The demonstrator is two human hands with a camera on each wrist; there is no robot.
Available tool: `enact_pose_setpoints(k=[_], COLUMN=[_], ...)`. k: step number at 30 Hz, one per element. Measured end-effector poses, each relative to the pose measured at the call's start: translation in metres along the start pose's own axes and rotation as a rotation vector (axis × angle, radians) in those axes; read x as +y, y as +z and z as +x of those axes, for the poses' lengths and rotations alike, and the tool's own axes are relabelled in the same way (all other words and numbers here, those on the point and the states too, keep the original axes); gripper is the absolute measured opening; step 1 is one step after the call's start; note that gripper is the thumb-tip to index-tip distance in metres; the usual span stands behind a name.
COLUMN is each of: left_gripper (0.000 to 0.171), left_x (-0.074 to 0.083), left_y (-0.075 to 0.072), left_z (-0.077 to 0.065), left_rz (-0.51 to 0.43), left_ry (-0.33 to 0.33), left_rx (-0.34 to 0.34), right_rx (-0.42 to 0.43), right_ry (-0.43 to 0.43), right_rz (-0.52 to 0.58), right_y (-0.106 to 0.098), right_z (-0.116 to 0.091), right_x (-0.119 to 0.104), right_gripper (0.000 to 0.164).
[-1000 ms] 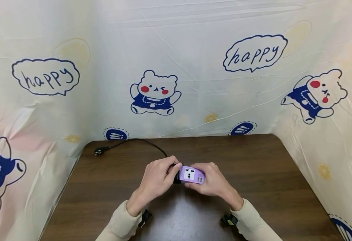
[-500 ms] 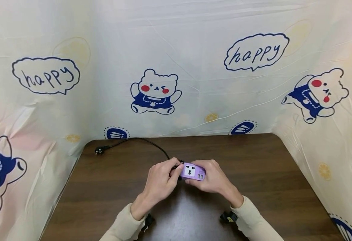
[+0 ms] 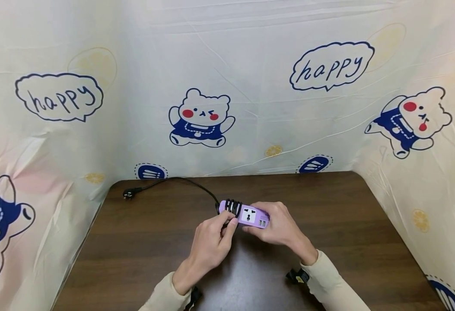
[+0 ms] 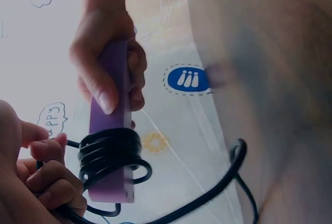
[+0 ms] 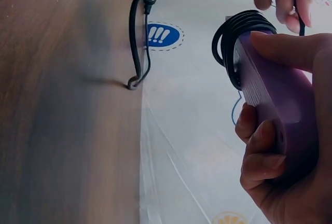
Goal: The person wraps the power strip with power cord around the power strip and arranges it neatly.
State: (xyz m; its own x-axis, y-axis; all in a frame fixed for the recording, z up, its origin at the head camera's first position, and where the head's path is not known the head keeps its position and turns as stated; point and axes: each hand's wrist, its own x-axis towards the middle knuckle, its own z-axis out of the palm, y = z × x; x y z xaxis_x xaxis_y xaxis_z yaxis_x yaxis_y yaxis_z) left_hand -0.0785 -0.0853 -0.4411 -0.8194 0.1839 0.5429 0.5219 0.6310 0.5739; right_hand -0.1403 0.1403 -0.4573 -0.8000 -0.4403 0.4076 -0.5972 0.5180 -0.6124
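Note:
A purple power strip (image 3: 263,220) with a white socket and two USB ports is held above the table. Several turns of its black cord (image 4: 110,149) are wound round its left end. My right hand (image 3: 279,225) grips the other end, thumb on one side and fingers curled round the opposite side, as the right wrist view shows. My left hand (image 3: 213,242) pinches a stretch of the cord between thumb and fingers, just beside the wound turns. The loose length of cord runs to a black plug (image 3: 129,193) at the table's far left.
The brown wooden table (image 3: 328,198) has a curtain (image 3: 258,108) printed with bears along its back and sides. Dark wrist devices are strapped at both sleeves.
My left hand has moved down and toward me from the strip's left end, uncovering the wound cord. The power strip has shifted slightly right. The plug has stayed put.

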Motion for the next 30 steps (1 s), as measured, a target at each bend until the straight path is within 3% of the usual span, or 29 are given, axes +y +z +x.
enact_pose_setpoints(k=[9, 12, 21, 30], left_gripper=[0.021, 0.022, 0.025, 0.025], left_x=[-0.005, -0.007, -0.016, -0.019], left_y=[0.005, 0.006, 0.011, 0.012], left_z=[-0.008, -0.011, -0.021, -0.026], left_rz=[-0.055, -0.112, -0.278, -0.357], left_ry=[0.000, 0.018, 0.056, 0.084], left_rx=[-0.009, -0.025, -0.091, -0.188], right_rx=[-0.001, 0.005, 0.019, 0.046], right_ry=[0.038, 0.051, 0.087, 0.075], right_rz=[0.013, 0.018, 0.047, 0.066], right_y=[-0.002, -0.002, -0.004, -0.012], right_z=[-0.002, -0.003, -0.005, -0.005], right_x=[0.001, 0.002, 0.002, 0.000], right_gripper=[0.042, 0.041, 0.042, 0.043])
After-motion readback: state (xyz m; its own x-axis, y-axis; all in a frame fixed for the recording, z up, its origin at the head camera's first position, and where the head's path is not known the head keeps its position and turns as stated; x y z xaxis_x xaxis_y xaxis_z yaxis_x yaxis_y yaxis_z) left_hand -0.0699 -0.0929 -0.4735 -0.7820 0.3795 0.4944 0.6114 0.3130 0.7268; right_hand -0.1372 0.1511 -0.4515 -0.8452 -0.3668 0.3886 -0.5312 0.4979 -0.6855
